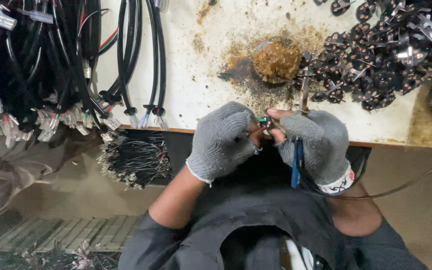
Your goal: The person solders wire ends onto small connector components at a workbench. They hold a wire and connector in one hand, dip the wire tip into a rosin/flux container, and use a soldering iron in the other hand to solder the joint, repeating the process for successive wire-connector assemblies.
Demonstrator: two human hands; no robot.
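- Where the view begins, nearest the camera, a dark garment (256,220) fills the lower frame; both forearms rise from it toward the bench edge, so the work sits close to the body.
- Left hand (222,141), in a grey fingerless glove, is clenched around thin coloured wires (259,126) — red and green strands show between the fingers; the part they join is too small to make out.
- Right hand (317,145), gloved alike, is closed on a soldering iron (297,150); its blue handle runs down under the palm, its tip (304,95) points away over the bench; thumb and forefinger also pinch at the wires, presumably to steady the joint.
- Left of the hands, a bundle of short tinned leads (135,159) lies at the bench edge, within reach.
- Beyond, on the stained white bench (196,75), a pot of brown flux or paste (276,60) stands just past the iron's tip — handy for dipping.
- Far right, a heap of small dark connector parts (381,55); far left, hanging black cables (66,55) with clear plugs; both are cut off by the frame.
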